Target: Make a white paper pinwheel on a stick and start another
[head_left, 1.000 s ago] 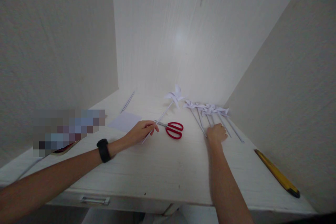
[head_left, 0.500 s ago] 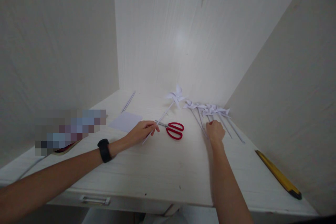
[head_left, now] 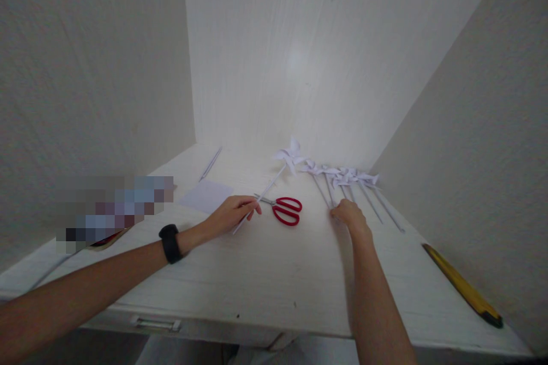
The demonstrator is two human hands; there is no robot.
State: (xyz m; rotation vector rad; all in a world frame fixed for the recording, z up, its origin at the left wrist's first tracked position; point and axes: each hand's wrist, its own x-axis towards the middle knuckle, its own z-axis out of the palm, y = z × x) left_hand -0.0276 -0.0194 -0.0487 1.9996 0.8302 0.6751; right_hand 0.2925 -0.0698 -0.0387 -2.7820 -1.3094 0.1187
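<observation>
One pinwheel (head_left: pixel 291 158) points toward the tabletop's (head_left: pixel 265 274) far edge, my left hand (head_left: pixel 235 212) clamped on its stick (head_left: pixel 270 184), presumably sparing the vanes (head_left: pixel 294 145); from here, I can't tell what my right hand (head_left: pixel 351 218) grips beside the pinwheel row (head_left: pixel 345 176).

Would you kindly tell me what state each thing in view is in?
Held pinwheel, vanes spread
Left hand, closed on its stick
Pinwheel row, laid side by side
Right hand, at the row's sticks; grip unclear
Scissors, lying flat, unheld
Paper sheet, flat, unfolded
Loose sticks, lying down
Yellow tool, lying flat
Drawer, seemingly shut
Wristband, worn
</observation>
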